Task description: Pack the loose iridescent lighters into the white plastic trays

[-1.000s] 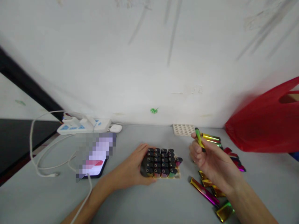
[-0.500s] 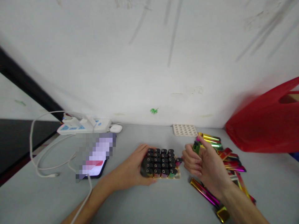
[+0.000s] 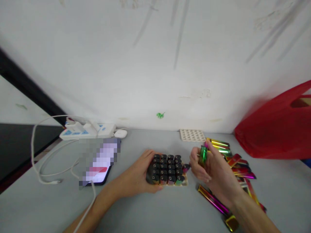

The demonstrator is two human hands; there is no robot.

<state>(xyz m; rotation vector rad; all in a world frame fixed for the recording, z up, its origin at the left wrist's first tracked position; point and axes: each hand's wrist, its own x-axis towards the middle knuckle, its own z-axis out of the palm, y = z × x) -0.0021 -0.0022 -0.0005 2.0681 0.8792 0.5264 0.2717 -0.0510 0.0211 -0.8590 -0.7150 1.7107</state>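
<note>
My left hand [image 3: 142, 174] is wrapped around the left side of a holder packed with lighters [image 3: 167, 170], their black heads with round nozzles facing up in rows. At the right edge, one lighter [image 3: 186, 167] leans outward. Part of the pale holder [image 3: 185, 182] shows at the lower right corner. Just right of this block, my right hand [image 3: 210, 168] grips a shiny green lighter [image 3: 203, 156] between thumb and curled fingers, raised above the table. A pinkish patch shows near the thumb tip; I cannot tell what it is.
Several shiny lighters [image 3: 243, 168] lie piled at the right, and others [image 3: 213, 200] nearer me. A white tray with holes [image 3: 192, 135] is by the wall. A red bag [image 3: 277, 129] stands at right. At left are a phone [image 3: 102, 165], power strip [image 3: 104, 131] and white cable [image 3: 32, 145].
The green lighter has turned in my right hand and more of its shiny body shows. The right fingers have loosened somewhat. My left hand and the packed lighters have stayed put.
</note>
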